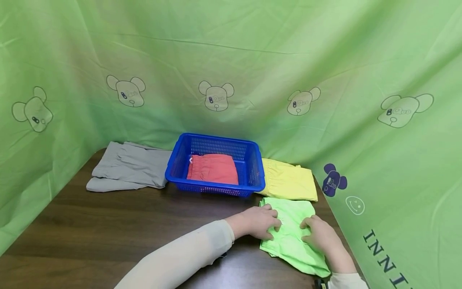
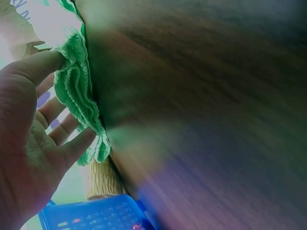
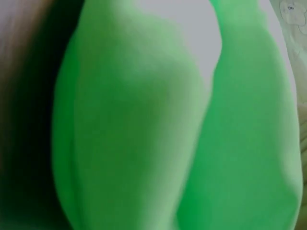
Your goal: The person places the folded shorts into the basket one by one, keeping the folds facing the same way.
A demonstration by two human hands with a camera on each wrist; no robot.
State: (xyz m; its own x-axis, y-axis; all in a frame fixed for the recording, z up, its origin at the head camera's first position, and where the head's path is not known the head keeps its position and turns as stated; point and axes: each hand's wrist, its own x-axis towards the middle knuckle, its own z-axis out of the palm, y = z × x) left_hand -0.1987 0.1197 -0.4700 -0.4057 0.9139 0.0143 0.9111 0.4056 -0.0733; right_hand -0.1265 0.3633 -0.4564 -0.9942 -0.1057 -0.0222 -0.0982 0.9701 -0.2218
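Note:
A light green folded pair of shorts (image 1: 293,245) lies at the right of the table. My left hand (image 1: 257,222) touches its left part with fingers spread and slightly bent. In the left wrist view, the thumb and fingers of that hand (image 2: 36,139) lie along the gathered waistband of the green shorts (image 2: 79,93) without closing round it. On the right part of the cloth rests my right hand (image 1: 321,237), its fingers loosely bent. Green cloth (image 3: 134,124) fills most of the right wrist view and the hand cannot be seen there.
Behind stands a blue plastic basket (image 1: 213,184) holding a folded red garment (image 1: 213,168). Folded grey trousers or shorts (image 1: 133,166) lie left of it. A folded yellow garment (image 1: 290,180) lies right of it, just behind the green one. Green curtain (image 1: 252,48) encloses the brown table (image 1: 108,237).

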